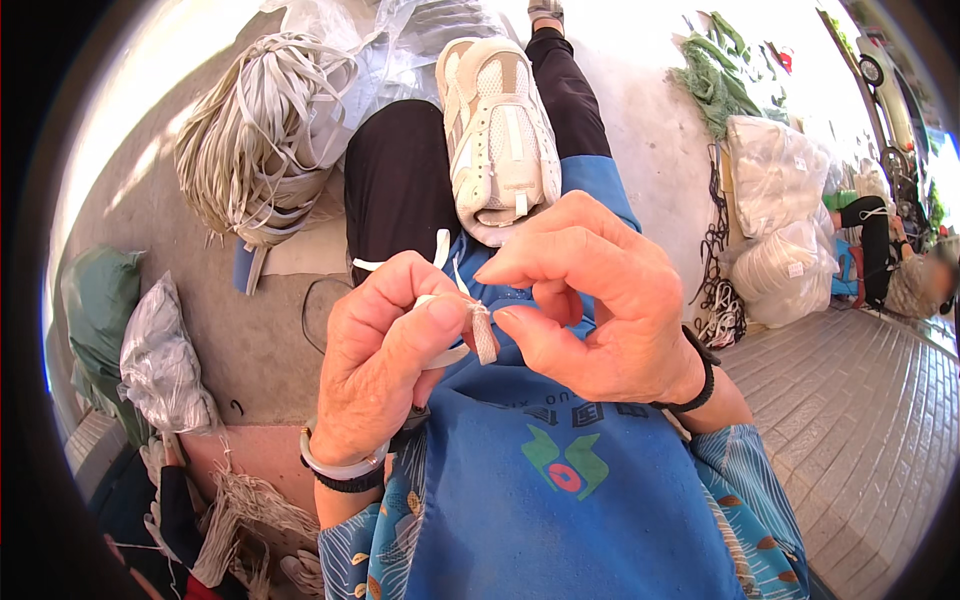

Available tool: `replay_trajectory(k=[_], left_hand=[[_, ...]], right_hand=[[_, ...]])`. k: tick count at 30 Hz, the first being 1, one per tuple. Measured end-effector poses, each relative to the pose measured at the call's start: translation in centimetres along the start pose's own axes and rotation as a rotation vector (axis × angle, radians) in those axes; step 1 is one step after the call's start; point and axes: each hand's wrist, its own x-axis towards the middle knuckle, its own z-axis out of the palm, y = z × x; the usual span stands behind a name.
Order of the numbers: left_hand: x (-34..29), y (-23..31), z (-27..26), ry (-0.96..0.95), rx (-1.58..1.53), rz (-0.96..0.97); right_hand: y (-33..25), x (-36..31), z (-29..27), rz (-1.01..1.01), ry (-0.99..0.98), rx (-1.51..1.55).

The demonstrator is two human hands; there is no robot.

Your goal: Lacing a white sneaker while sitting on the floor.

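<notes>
A flat off-white shoelace (483, 338) is pinched between the thumb and forefinger of my left hand (372, 345). A short folded piece sticks out past the fingertips, and loose ends rise behind the hand. Close beside it on the right, my right hand (615, 315) has its thumb and forefinger apart, with a gap between them and nothing visible held; the other fingers curl in. A cream and beige sneaker (510, 145) lies on my lap just beyond both hands, its toe pointing away. A blue apron (560, 490) covers my front below the hands.
A thick bundle of pale laces (265, 130) hangs at the far left. Clear plastic bags (780, 190) of pale goods and dark cords (715, 250) lie at right. Green and grey bags (165, 350) stand left. Other people's limbs show at the right edge and lower left.
</notes>
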Motion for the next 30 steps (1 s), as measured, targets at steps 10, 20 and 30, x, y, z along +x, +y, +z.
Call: replay_trajectory(k=[10, 20, 30], left_hand=[[-0.1, 0.2, -0.1, -0.065, -0.033, -0.034], [-0.2, -0.2, 0.8, -0.014, 0.036, 0.155], [-0.4, 0.2, 0.7, -0.012, -0.027, 0.054]], right_hand=[[0.7, 0.0, 1.0, -0.206, 0.077, -0.104], [1.1, -0.2, 0.8, 0.088, 0.002, 0.176], [1.1, -0.5, 1.7, -0.228, 0.175, -0.183]])
